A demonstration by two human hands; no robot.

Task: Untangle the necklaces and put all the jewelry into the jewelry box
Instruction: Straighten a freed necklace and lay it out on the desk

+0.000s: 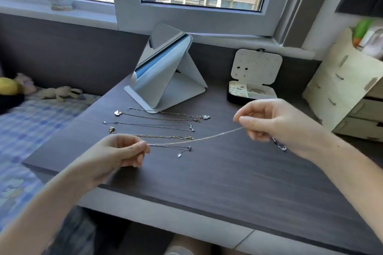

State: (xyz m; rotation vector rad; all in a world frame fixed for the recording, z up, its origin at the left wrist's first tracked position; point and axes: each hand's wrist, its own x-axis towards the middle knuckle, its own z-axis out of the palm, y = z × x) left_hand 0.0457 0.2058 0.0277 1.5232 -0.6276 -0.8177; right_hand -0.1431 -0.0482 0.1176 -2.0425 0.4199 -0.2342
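Note:
A thin silver necklace (194, 138) is stretched taut above the dark desk (228, 182) between my two hands. My left hand (122, 151) pinches its left end; my right hand (273, 122) pinches the right end, and a small clasp or pendant (279, 145) dangles below that hand. Several other necklaces lie in straight rows on the desk: one with a swan pendant (118, 113), a silver chain (149, 124), a gold chain (153, 136) and a short silver one (182, 149). The open jewelry box (251, 89) stands at the back right, its lid upright with earrings pinned in it.
A white folding mirror (165, 74) stands behind the rows of necklaces. A cream wooden drawer unit (348, 93) is at the right edge. A bed with a checked cover (24, 130) and soft toys lies left of the desk. The window sill runs along the back.

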